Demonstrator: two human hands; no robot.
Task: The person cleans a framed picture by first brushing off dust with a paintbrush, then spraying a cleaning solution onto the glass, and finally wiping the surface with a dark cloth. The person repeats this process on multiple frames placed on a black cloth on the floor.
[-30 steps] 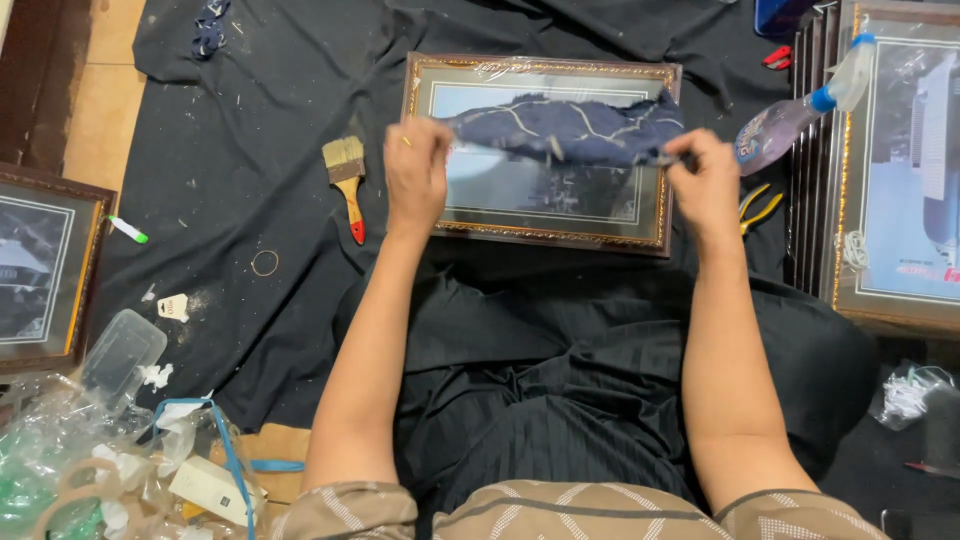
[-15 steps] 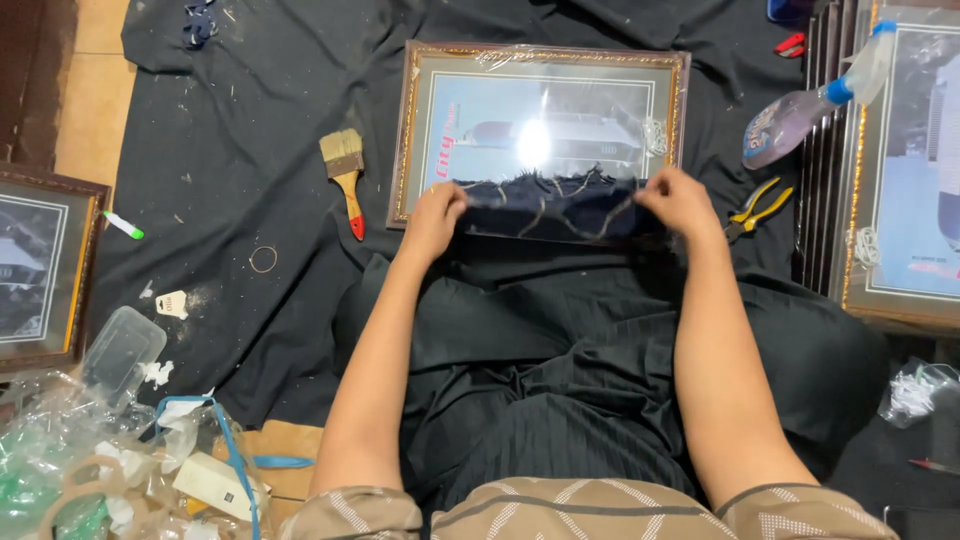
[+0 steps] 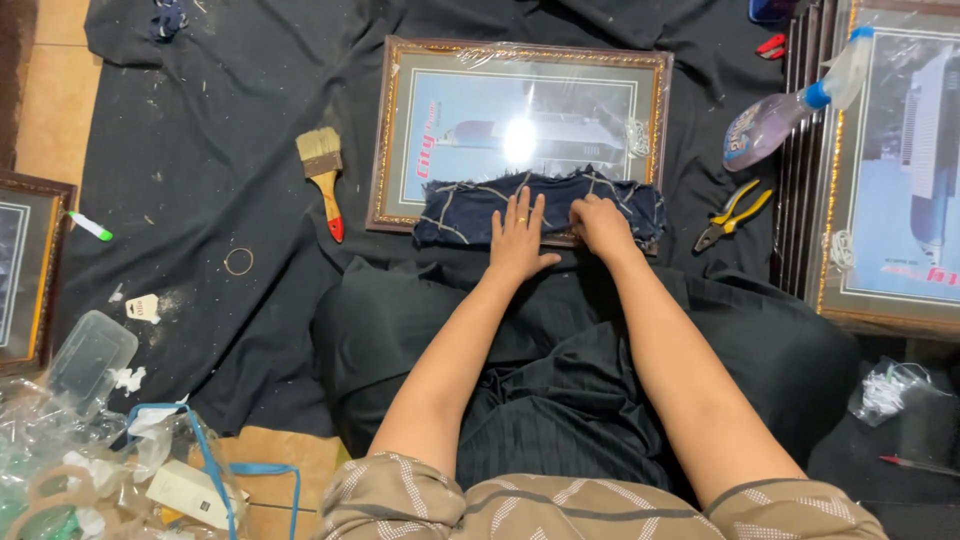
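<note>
White labelled spray bottle (image 3: 790, 105) at right; small white tag (image 3: 142, 308) at left.

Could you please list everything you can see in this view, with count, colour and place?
Framed picture: one, gold frame, centre top on the black cloth.
Folded cloth: one, dark blue with pale lines, on the frame's near edge.
Paintbrush: one, wood handle, red tip, left of frame.
Pliers: one, yellow handles, right of frame.
Spray bottle: one, clear with blue collar, upper right.
Stacked frames: several, gold, right edge.
Plastic box: one, clear, lower left.
Left hand: flat on the folded cloth.
Right hand: pressing on the folded cloth.
</note>
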